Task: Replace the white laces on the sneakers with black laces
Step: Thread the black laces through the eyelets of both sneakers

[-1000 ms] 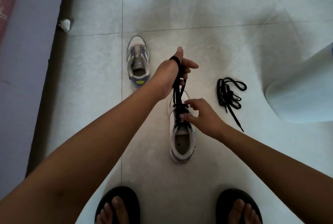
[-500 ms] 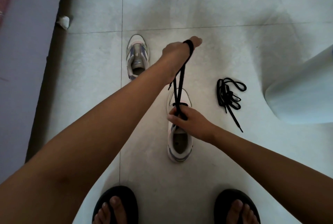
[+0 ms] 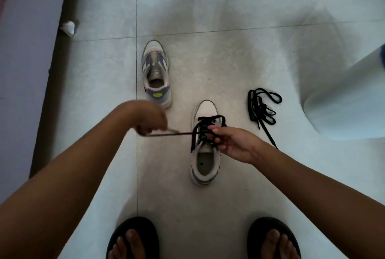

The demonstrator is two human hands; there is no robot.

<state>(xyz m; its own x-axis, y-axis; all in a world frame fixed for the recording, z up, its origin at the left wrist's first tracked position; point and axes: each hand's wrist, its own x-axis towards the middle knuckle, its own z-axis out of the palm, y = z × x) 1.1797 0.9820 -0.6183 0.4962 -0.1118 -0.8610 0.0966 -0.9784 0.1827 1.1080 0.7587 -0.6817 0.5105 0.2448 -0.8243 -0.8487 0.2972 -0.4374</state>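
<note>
Left hand (image 3: pixel 151 119): blurred, fingers curled round one end of the black lace (image 3: pixel 166 133), drawn taut out to the left.
Right hand (image 3: pixel 231 141): fingers pinch the lace crossings on the near sneaker (image 3: pixel 205 154), steadying it.
Far sneaker (image 3: pixel 156 73): stands well apart up-left, no lace in it.
Spare lace (image 3: pixel 261 111): lies coiled on the floor, right of the near sneaker.
Risk: a hard sideways pull could probably tip or drag the near sneaker, or leave the lace ends uneven; a slipped pinch would loosen the crossings.
Floor (image 3: pixel 229 61): pale glossy tile with dark grout lines, likely slick under the soles.
Room: purple wall at left, crumpled white scrap (image 3: pixel 67 27) at its base; person's sandalled feet at bottom edge.
</note>
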